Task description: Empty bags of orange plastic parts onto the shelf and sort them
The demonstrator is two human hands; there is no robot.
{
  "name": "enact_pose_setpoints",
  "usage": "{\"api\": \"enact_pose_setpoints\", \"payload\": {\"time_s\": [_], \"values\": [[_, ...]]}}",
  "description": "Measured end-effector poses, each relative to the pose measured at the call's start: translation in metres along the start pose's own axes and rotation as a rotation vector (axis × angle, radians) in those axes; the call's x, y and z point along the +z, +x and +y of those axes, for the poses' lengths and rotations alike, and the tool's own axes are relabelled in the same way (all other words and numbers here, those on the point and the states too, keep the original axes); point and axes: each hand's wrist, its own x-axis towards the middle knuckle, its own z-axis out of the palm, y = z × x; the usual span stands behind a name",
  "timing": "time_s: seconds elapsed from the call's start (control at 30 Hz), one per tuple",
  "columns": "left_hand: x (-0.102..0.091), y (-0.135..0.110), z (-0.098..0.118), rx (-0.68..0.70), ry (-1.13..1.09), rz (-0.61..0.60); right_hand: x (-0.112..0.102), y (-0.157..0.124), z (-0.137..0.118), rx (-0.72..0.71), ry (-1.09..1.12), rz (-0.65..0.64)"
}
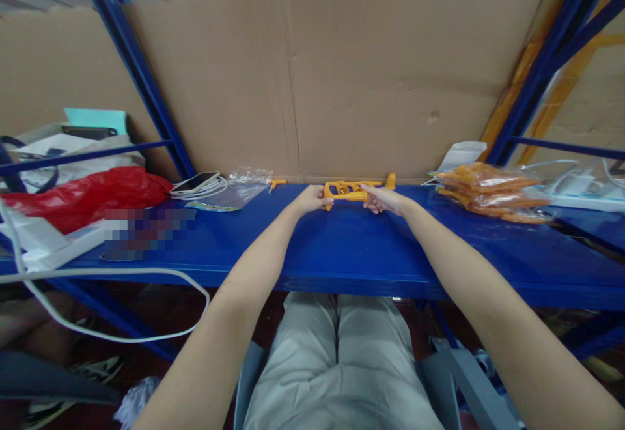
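Head view: you have both bare hands out in front of you over the blue tabletop (361, 247), near its far edge, holding an orange plastic piece (343, 190) between them. Your left hand (310, 200) has thumb and fingers closed on the piece's left end; your right hand (387, 200) grips its other end, the thumb along the top and the fingers curled beneath. Just past your right hand an orange upright part (392, 180) shows — you cannot tell from here whether it joins the piece you hold. To the left of your left hand, a small orange part (278, 182) lies by the foot of the cardboard panel (366, 78), beside a clear plastic bag (247, 190). A coloured strip (213, 206) runs along the bag's lower edge, its printing too small to read. Next to it you have a phone (202, 182) and a coiled white cable (217, 188), then a red plastic bag (117, 189) farther left. A pixelated patch (151, 234) hides whatever lies in front of that, and any lettering with it. Well to your right sits a stack of bagged orange parts (488, 189) — the markings on the wrapping are blurred — with a white power strip (586, 200) just beyond it.
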Motion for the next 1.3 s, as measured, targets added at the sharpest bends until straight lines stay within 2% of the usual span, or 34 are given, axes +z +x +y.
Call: {"api": "enact_pose_setpoints", "payload": {"time_s": [0.2,0.43,0.73,0.87,1.1,1.2,1.3], "values": [[-0.001,0.0,-0.001,0.004,-0.004,-0.006,0.0,0.001,0.0,0.011,0.0,-0.005],[0.002,-0.005,0.006,-0.047,0.015,0.041,-0.002,-0.002,-0.001,0.023,0.086,-0.001],[-0.002,-0.005,0.004,-0.052,0.068,0.071,-0.005,-0.008,0.001,-0.075,0.224,-0.017],[-0.002,-0.002,0.003,-0.018,0.081,0.133,-0.003,-0.003,0.002,-0.151,0.253,0.042],[-0.005,0.006,-0.004,0.058,0.259,0.364,-0.006,0.006,0.003,-0.315,0.278,0.24],[-0.007,0.004,-0.003,0.05,0.38,0.41,-0.008,0.013,0.006,-0.383,0.233,0.32],[-0.008,0.0,-0.001,0.025,0.581,0.435,-0.007,0.021,0.007,-0.479,0.098,0.395]]}}
